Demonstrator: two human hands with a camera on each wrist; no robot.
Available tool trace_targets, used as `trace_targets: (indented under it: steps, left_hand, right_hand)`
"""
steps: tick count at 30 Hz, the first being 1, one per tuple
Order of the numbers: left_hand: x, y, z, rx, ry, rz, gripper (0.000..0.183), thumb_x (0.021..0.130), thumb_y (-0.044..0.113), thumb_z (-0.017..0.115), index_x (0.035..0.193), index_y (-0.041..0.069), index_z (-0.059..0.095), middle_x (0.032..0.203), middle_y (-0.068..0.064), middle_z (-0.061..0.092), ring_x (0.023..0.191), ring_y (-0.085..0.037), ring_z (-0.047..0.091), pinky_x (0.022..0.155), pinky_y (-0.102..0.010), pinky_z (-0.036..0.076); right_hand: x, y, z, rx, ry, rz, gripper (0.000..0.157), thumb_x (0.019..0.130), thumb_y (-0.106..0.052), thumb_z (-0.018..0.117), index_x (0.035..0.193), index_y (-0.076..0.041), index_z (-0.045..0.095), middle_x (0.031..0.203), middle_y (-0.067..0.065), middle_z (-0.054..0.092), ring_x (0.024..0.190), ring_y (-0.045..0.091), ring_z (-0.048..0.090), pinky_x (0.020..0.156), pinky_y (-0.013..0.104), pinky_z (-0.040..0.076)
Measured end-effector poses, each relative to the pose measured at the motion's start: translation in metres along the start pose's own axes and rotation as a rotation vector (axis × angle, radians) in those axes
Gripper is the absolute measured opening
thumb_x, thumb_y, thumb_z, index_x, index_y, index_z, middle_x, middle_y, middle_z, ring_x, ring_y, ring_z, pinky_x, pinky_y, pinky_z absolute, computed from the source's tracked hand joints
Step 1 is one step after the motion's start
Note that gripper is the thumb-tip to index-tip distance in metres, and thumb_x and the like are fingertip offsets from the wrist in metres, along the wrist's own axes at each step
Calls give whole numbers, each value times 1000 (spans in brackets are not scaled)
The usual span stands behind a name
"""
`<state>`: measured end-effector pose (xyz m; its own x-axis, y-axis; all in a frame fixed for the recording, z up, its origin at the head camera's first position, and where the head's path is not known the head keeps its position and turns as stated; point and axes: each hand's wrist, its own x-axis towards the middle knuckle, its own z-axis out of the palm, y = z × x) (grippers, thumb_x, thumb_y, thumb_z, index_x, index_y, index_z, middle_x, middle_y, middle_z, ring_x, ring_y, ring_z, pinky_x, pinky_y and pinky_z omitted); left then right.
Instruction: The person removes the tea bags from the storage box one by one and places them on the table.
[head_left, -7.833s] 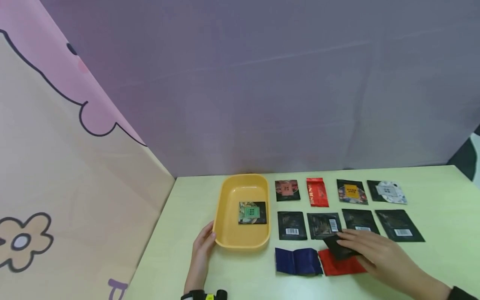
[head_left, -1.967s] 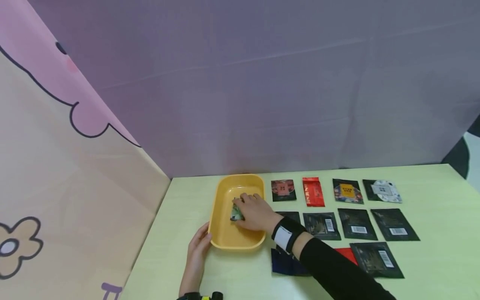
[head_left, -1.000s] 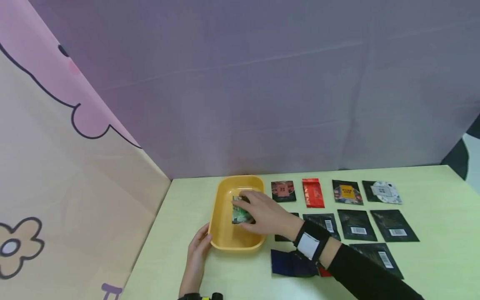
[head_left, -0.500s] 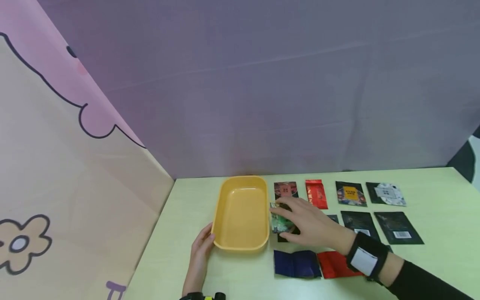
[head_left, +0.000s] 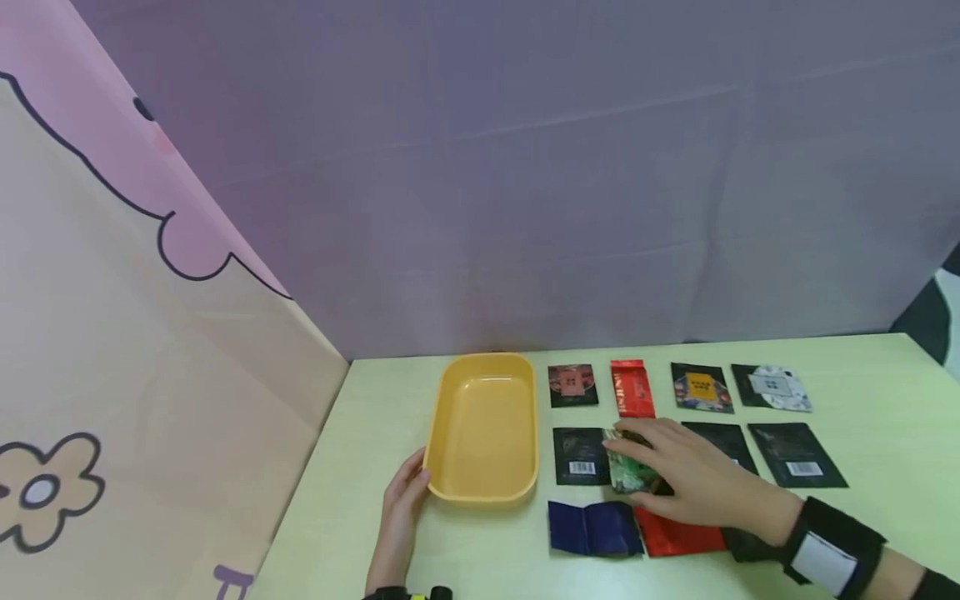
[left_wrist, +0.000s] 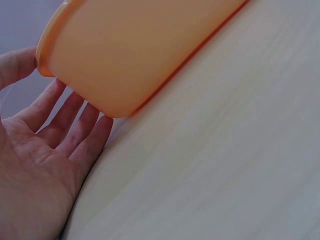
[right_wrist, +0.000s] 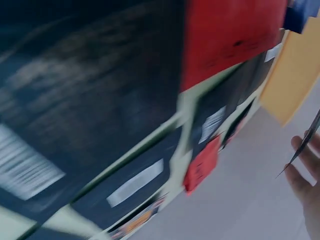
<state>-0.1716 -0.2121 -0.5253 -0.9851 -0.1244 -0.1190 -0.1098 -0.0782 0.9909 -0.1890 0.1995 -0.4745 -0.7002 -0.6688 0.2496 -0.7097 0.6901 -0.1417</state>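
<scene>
My right hand [head_left: 697, 479] pinches a green-and-black sachet [head_left: 628, 471] between thumb and fingers, over the middle row of sachets. In the right wrist view this sachet [right_wrist: 304, 142] shows edge-on between the fingertips, lifted off the table. Its right part is hidden by the hand in the head view. My left hand [head_left: 403, 504] grips the near left corner of the yellow tray [head_left: 483, 437], which has nothing in it. The left wrist view shows the thumb [left_wrist: 20, 65] at the tray's rim and the fingertips against the outer wall.
In the back row lie a sachet with a reddish label [head_left: 573, 386], a red sachet [head_left: 633, 389], a yellow-labelled one [head_left: 702, 387] and a black-and-white one [head_left: 774, 387]. Black barcoded sachets [head_left: 798, 455] form the middle row. Blue [head_left: 595, 529] and red [head_left: 678, 533] packets lie in front.
Earlier my right hand set a black sachet beside the front red packet, then reached into the tray. It has lifted the green-and-black sachet out and carried it right. My left hand stays.
</scene>
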Motion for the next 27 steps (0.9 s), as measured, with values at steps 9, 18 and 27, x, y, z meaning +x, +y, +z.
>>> trace_targets:
  steps: [9, 18, 27]
  left_hand:
    - [1, -1, 0, 3, 14, -2, 55, 99, 29, 58, 144, 1, 47, 147, -13, 48, 129, -18, 49, 101, -25, 41]
    - [-1, 1, 0, 10, 15, -7, 54, 99, 30, 58, 145, 3, 47, 148, -11, 47, 132, -21, 46, 102, -25, 39]
    - [-1, 1, 1, 2, 22, -24, 55, 99, 32, 59, 145, 4, 47, 149, -10, 47, 133, -21, 45, 107, -31, 37]
  right_hand:
    - [-39, 19, 0, -35, -50, 9, 66, 83, -51, 75, 142, -31, 53, 143, 0, 49, 124, 26, 51, 101, 57, 41]
    - [-76, 28, -5, -31, -95, 66, 63, 85, -65, 64, 140, -38, 52, 141, -3, 50, 122, 27, 52, 93, 59, 46]
    - [-116, 43, -5, -75, -120, 132, 67, 78, -69, 67, 136, -36, 57, 139, -1, 54, 118, 31, 54, 89, 61, 47]
